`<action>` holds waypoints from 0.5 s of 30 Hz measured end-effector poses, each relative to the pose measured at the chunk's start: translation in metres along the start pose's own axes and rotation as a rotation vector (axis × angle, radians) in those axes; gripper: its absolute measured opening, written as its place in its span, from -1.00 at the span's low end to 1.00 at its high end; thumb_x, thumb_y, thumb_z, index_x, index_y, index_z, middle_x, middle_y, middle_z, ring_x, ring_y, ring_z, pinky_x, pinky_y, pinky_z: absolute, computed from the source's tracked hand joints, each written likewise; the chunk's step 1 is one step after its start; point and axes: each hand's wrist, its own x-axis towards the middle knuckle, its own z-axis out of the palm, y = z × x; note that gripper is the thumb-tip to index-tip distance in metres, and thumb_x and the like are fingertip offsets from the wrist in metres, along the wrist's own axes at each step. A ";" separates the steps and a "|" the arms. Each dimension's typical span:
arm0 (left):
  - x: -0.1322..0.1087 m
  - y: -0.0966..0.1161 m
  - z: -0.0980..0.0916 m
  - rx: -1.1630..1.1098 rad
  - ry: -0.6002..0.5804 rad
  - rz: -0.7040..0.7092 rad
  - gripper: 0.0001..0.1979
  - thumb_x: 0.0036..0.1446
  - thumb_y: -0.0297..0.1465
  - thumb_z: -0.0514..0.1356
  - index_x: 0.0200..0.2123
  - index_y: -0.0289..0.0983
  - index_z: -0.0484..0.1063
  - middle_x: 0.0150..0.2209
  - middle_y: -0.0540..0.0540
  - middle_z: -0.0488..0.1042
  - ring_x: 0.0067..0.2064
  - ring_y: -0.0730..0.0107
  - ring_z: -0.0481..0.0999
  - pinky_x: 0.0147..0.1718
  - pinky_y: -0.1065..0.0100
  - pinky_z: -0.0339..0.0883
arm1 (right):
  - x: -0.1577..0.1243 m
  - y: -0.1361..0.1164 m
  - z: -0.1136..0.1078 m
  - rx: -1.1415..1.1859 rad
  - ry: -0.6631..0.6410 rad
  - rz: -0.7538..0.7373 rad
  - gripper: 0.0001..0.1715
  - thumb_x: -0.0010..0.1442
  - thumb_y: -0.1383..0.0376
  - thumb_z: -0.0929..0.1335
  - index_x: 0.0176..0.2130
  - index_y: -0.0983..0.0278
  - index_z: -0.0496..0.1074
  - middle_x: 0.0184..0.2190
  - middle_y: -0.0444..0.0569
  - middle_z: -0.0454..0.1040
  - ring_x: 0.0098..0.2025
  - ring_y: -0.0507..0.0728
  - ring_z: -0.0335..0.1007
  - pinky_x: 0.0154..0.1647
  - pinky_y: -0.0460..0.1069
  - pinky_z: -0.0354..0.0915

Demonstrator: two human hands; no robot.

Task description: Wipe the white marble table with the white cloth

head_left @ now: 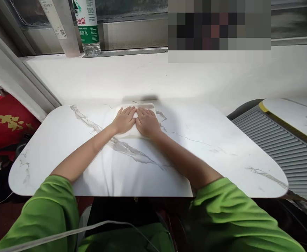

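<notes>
A folded white cloth [132,133] lies flat on the white marble-patterned table [200,126], near its far edge by the wall. My left hand [124,119] rests palm down on the cloth with its fingers stretched out. Beside it, my right hand [147,122] also presses flat on the cloth, fingers extended. The two hands touch or nearly touch at the thumbs and fingertips. Much of the cloth is hidden under them. Neither hand is wrapped round anything.
On the window ledge stand a green-labelled water bottle [90,31] and a translucent, pale container [66,38]. A red bag [8,122] is at the left. Grey ribbed panel [274,140] and another marble-patterned top [297,115] sit at the right. A pale cord crosses my lap.
</notes>
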 end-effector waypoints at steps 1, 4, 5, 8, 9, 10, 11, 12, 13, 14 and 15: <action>-0.013 0.003 0.000 0.000 -0.004 0.011 -0.46 0.35 -0.41 -0.15 0.36 -0.42 0.07 0.42 -0.24 0.06 0.44 0.20 0.00 0.40 0.03 -0.20 | -0.012 -0.006 -0.002 -0.009 -0.005 -0.009 -0.37 0.31 0.40 0.08 0.28 0.56 0.25 0.32 0.24 0.26 0.36 0.26 0.14 0.38 0.18 0.00; -0.056 0.015 0.000 0.006 0.018 0.034 -0.46 0.36 -0.40 -0.16 0.35 -0.42 0.08 0.41 -0.27 0.08 0.44 0.16 0.02 0.39 -0.01 -0.19 | -0.049 -0.025 -0.007 -0.002 0.014 -0.045 -0.37 0.30 0.40 0.09 0.27 0.55 0.26 0.31 0.23 0.27 0.36 0.26 0.15 0.38 0.20 0.01; -0.071 0.020 0.000 0.010 0.035 0.039 -0.46 0.36 -0.39 -0.16 0.35 -0.42 0.08 0.41 -0.27 0.09 0.44 0.15 0.03 0.39 -0.02 -0.19 | -0.062 -0.031 -0.009 0.003 0.025 -0.059 -0.37 0.30 0.39 0.09 0.27 0.54 0.27 0.31 0.22 0.28 0.35 0.26 0.16 0.37 0.21 0.02; -0.114 0.033 0.001 0.017 0.076 0.053 -0.46 0.37 -0.37 -0.17 0.35 -0.42 0.10 0.40 -0.30 0.11 0.43 0.11 0.04 0.39 -0.04 -0.18 | -0.097 -0.050 -0.016 0.004 0.035 -0.104 -0.38 0.30 0.37 0.10 0.26 0.54 0.28 0.30 0.22 0.29 0.35 0.26 0.17 0.38 0.21 0.04; -0.126 0.037 0.001 0.016 0.083 0.055 -0.46 0.37 -0.37 -0.18 0.35 -0.44 0.10 0.39 -0.31 0.12 0.43 0.10 0.03 0.39 -0.05 -0.18 | -0.107 -0.056 -0.019 0.003 0.032 -0.122 -0.38 0.31 0.36 0.10 0.26 0.54 0.28 0.30 0.23 0.28 0.35 0.27 0.16 0.38 0.20 0.04; -0.138 0.040 0.001 0.014 0.087 0.053 -0.45 0.37 -0.37 -0.18 0.35 -0.45 0.10 0.39 -0.31 0.12 0.43 0.09 0.03 0.39 -0.06 -0.18 | -0.115 -0.061 -0.021 0.001 0.029 -0.141 -0.37 0.31 0.36 0.11 0.26 0.55 0.28 0.30 0.23 0.28 0.36 0.27 0.16 0.39 0.20 0.04; -0.147 0.043 0.001 0.013 0.092 0.045 -0.45 0.37 -0.37 -0.19 0.35 -0.46 0.10 0.39 -0.32 0.12 0.43 0.08 0.03 0.39 -0.07 -0.18 | -0.122 -0.066 -0.024 0.002 0.027 -0.162 -0.37 0.31 0.35 0.11 0.27 0.55 0.28 0.30 0.22 0.28 0.36 0.27 0.15 0.39 0.19 0.04; -0.154 0.045 0.001 0.012 0.095 0.035 -0.45 0.37 -0.37 -0.19 0.35 -0.46 0.10 0.39 -0.32 0.12 0.44 0.08 0.02 0.39 -0.07 -0.18 | -0.127 -0.069 -0.026 0.004 0.026 -0.181 -0.37 0.31 0.35 0.11 0.27 0.54 0.28 0.30 0.22 0.28 0.36 0.27 0.14 0.39 0.20 0.04; -0.159 0.046 0.001 0.012 0.095 0.026 -0.45 0.36 -0.38 -0.18 0.35 -0.46 0.10 0.39 -0.32 0.12 0.44 0.08 0.02 0.39 -0.08 -0.18 | -0.130 -0.072 -0.027 0.007 0.024 -0.196 -0.37 0.31 0.36 0.11 0.27 0.54 0.28 0.30 0.22 0.29 0.37 0.27 0.14 0.39 0.20 0.04; -0.162 0.046 0.000 0.011 0.092 0.018 -0.45 0.36 -0.38 -0.18 0.34 -0.47 0.10 0.39 -0.32 0.11 0.44 0.08 0.01 0.39 -0.08 -0.18 | -0.130 -0.074 -0.028 0.012 0.020 -0.204 -0.37 0.30 0.36 0.11 0.27 0.54 0.28 0.30 0.22 0.29 0.37 0.27 0.14 0.39 0.20 0.04; -0.162 0.045 0.000 0.011 0.086 0.014 -0.44 0.36 -0.38 -0.18 0.34 -0.48 0.10 0.39 -0.32 0.11 0.44 0.08 0.01 0.39 -0.08 -0.18 | -0.129 -0.075 -0.028 0.018 0.014 -0.205 -0.37 0.29 0.36 0.12 0.27 0.54 0.28 0.30 0.22 0.29 0.36 0.27 0.14 0.39 0.19 0.04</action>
